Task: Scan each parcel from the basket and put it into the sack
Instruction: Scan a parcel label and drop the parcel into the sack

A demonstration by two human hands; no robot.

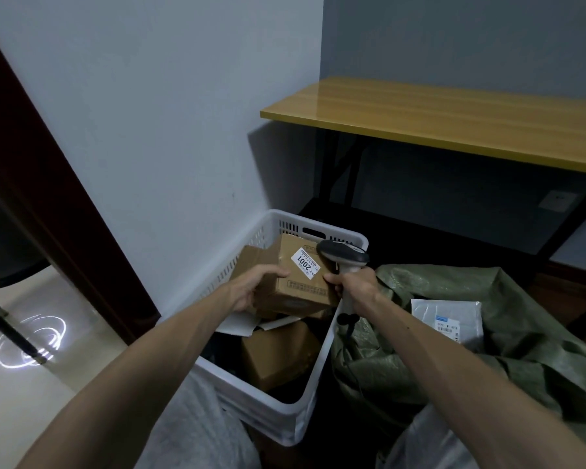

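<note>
In the middle of the frame, the left hand (pixel 251 289) holds a brown cardboard parcel (pixel 300 279) over the white plastic basket (pixel 285 414). The right hand (pixel 354 282) grips the grey handheld scanner (pixel 344 257) beside its label. One white mailer bag (pixel 445 319) already lies in the green woven sack (pixel 521 333); several boxes are left in the basket.

Bare forearms (pixel 170 350), light grey legwear (pixel 197 428)

Both bare arms reach forward, their ends close together.
The left grip (pixel 257 289) clasps the left side of a box (pixel 301 275), thumb on top. The right grip (pixel 352 282), just to its right, curls round the handle of a scanner (pixel 344 255). The forearms converge away from the body.
</note>
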